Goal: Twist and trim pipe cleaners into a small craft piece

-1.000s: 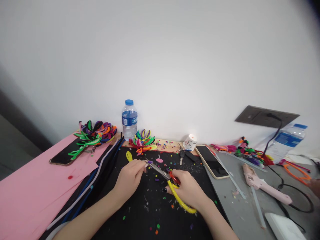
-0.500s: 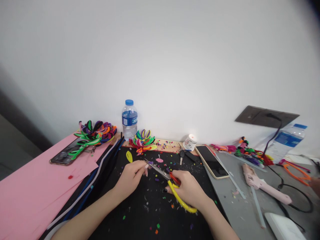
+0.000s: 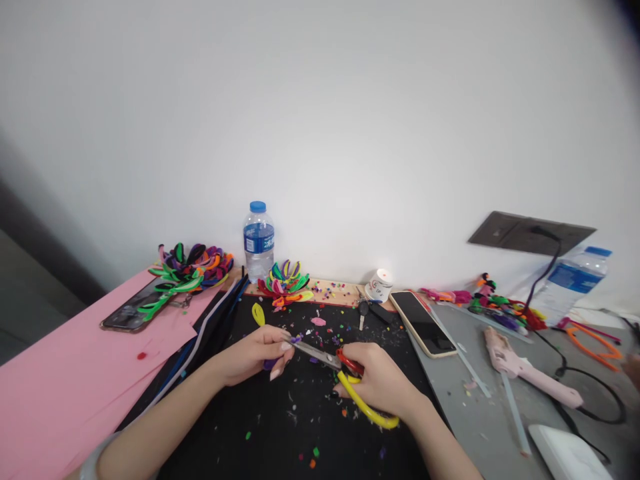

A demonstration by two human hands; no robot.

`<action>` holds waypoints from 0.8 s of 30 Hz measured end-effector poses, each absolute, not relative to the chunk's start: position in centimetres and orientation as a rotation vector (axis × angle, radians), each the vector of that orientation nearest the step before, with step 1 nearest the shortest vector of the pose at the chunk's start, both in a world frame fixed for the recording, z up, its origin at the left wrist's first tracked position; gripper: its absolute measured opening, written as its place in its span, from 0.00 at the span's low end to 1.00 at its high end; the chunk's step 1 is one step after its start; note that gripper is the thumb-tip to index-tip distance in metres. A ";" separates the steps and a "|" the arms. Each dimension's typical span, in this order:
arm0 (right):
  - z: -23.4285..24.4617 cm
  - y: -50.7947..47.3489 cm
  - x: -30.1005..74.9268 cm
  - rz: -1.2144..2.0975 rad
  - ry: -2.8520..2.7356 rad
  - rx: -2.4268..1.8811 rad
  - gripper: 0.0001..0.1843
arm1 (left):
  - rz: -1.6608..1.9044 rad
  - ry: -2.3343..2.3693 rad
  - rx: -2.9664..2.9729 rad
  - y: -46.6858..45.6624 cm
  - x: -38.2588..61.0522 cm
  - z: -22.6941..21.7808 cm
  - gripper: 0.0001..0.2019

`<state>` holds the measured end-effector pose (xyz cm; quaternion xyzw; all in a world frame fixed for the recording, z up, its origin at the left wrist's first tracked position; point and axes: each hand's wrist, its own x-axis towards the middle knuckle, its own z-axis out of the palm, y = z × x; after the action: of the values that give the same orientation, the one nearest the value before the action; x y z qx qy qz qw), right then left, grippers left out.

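Though apart, right hand point(image 3: 383, 388) on scissors point(image 3: 326, 359), left hand point(image 3: 251, 353) on purple piece point(image 3: 271, 365).

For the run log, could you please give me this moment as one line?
left hand: pinches purple piece | right hand: holds scissors, blades at piece | surface: black mat, scattered scraps

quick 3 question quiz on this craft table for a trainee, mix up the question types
1. True or false: the right hand holds the scissors by their yellow and red handles.
2. Which lies on the grey surface to the right of the phone beside the keys? A hammer; B pink glue gun; C stapler.
3. Fill in: the left hand pinches a small piece of ____ colour at the scissor tips.

Key: 1 true; 2 B; 3 purple.
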<state>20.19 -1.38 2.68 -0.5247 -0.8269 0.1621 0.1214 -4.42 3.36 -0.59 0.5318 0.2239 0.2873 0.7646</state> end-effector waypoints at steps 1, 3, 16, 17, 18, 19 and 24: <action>2.8 -1.4 20.1 0.466 -2.430 -1.505 0.21 | 0.589 0.451 1.114 3.3 -4.5 -0.5 0.14; 2.9 -1.6 19.9 0.459 -2.458 -1.447 0.21 | 0.519 0.384 1.054 3.1 -4.8 -0.4 0.15; 3.3 -2.6 18.7 0.540 -2.552 -1.160 0.23 | -0.039 0.081 1.092 3.2 -5.9 -1.0 0.21; 3.4 -2.6 18.7 0.547 -2.559 -1.155 0.22 | -0.075 0.060 1.088 3.1 -5.9 -1.0 0.21; 3.4 -2.6 18.7 0.554 -2.555 -1.166 0.22 | -0.079 0.062 1.084 3.0 -5.9 -1.0 0.21; 3.5 -2.5 18.7 0.560 -2.539 -1.192 0.22 | -0.050 0.088 1.084 2.9 -5.9 -1.0 0.21; 3.7 -1.9 19.4 0.546 -2.337 -1.473 0.21 | 0.486 0.370 0.968 2.5 -4.8 -0.4 0.16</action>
<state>19.36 -1.94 3.71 -0.5162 -0.8189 0.1913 0.1624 -4.80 2.51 -0.38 0.4581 0.1750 0.2300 0.8406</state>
